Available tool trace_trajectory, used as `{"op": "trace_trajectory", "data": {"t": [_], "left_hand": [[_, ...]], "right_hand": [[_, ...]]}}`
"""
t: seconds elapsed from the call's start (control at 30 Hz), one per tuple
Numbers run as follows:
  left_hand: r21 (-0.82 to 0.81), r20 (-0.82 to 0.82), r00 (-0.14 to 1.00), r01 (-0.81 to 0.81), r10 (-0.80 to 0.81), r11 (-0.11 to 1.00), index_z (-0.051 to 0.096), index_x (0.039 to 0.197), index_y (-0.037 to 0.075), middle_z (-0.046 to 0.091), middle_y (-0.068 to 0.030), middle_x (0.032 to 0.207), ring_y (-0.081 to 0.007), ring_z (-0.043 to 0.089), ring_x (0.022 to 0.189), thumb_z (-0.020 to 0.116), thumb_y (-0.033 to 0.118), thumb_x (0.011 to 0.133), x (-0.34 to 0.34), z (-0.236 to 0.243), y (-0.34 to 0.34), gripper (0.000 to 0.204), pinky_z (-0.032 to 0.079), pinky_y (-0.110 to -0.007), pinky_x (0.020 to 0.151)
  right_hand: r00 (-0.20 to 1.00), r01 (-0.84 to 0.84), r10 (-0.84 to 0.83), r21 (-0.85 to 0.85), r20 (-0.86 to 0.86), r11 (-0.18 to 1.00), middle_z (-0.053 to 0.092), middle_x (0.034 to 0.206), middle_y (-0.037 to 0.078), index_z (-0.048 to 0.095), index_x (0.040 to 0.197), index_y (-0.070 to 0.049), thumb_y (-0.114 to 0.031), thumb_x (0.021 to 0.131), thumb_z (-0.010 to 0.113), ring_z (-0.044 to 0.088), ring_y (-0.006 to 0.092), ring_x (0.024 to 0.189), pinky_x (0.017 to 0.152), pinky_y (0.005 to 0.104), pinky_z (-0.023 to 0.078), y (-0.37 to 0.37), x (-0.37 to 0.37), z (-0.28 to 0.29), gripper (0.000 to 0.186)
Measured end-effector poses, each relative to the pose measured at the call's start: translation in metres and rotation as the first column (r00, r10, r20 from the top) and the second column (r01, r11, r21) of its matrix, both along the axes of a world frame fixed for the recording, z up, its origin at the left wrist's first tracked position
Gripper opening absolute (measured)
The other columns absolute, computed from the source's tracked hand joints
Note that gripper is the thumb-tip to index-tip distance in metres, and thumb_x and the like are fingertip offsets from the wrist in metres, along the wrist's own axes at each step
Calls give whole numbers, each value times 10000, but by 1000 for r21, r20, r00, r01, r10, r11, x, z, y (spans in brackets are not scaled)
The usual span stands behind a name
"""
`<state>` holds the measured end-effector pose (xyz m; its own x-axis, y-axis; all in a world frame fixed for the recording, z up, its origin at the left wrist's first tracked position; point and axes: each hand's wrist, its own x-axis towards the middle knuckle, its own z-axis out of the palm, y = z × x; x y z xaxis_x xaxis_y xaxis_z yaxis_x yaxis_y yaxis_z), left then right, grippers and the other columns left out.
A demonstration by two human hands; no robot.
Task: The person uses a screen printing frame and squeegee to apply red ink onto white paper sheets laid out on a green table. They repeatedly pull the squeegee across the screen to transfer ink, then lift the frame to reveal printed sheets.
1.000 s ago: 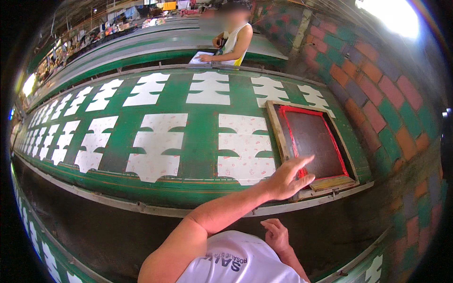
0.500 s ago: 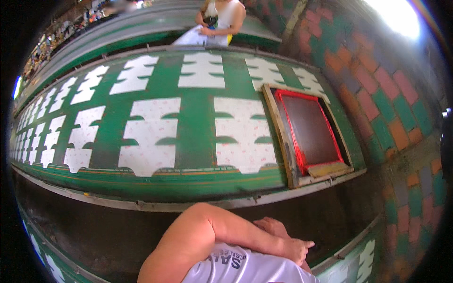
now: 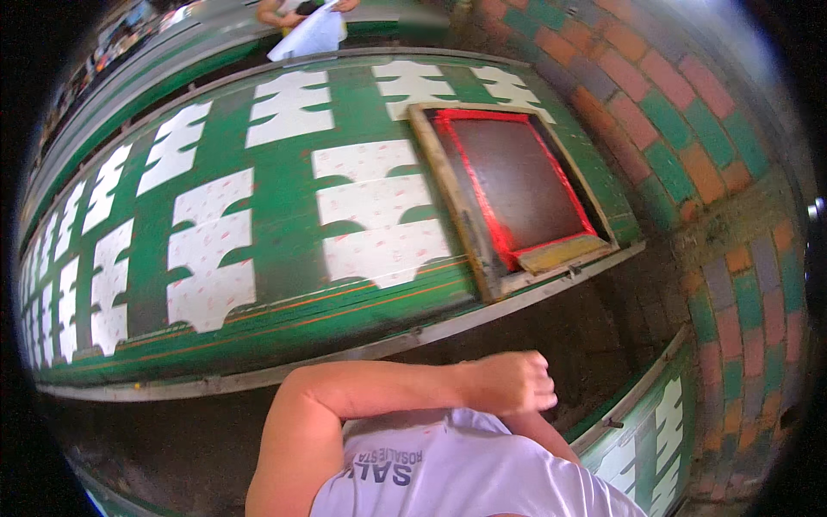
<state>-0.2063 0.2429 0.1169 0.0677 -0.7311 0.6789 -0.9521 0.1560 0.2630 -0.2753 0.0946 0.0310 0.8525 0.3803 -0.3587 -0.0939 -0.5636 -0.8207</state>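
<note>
My left forearm lies folded across the front of my white shirt [image 3: 448, 465]. At its end, my left hand [image 3: 512, 382] is closed, its fingers curled and its palm turned out of sight. Below it, my right forearm [image 3: 547, 435] rises from the right and passes behind the left hand. My right hand is almost wholly hidden there, so its fingers do not show. Both hands are apart from the long green table [image 3: 284, 189]. Nearest on that table lies a wooden-framed printing screen [image 3: 517, 185] with red tape inside its edges and a yellowish strip along its near side.
Rows of white cut fabric pieces [image 3: 379, 211] with small reddish prints lie on the table. A metal rail [image 3: 362, 349] runs along its near edge. Another green table [image 3: 642, 448] with white pieces stands at lower right. Across the table, a person [image 3: 306, 21] holds white cloth.
My view has shifted, so the screen and fabric sit further left and higher. My left hand, which had a finger stretched out, is now curled and raised. My right hand has become hidden.
</note>
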Motion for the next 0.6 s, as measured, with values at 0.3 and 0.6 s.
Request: {"op": "trace_trajectory", "data": {"t": [0.3, 0.6], "left_hand": [[-131, -212, 854, -506, 474, 853, 825, 1079, 125, 739, -28, 898, -234, 740, 875, 937, 123, 872, 124, -29, -87, 236, 580, -520, 1117], [254, -628, -178, -967, 758, -16, 544, 1584, -33, 613, -215, 1497, -356, 657, 1307, 859, 134, 962, 231, -116, -57, 717, 532, -475, 1149]], "right_hand": [[766, -289, 443, -366, 466, 885, 806, 1095, 153, 814, 1290, -170, -171, 938, 732, 796, 387, 1011, 884, 523, 658, -183, 111, -32, 361], [906, 31, -28, 0, 423, 1000, 800, 994, 149, 831, 1231, -81, -22, 932, 776, 797, 362, 925, 794, 453, 661, -354, 177, -19, 309]]}}
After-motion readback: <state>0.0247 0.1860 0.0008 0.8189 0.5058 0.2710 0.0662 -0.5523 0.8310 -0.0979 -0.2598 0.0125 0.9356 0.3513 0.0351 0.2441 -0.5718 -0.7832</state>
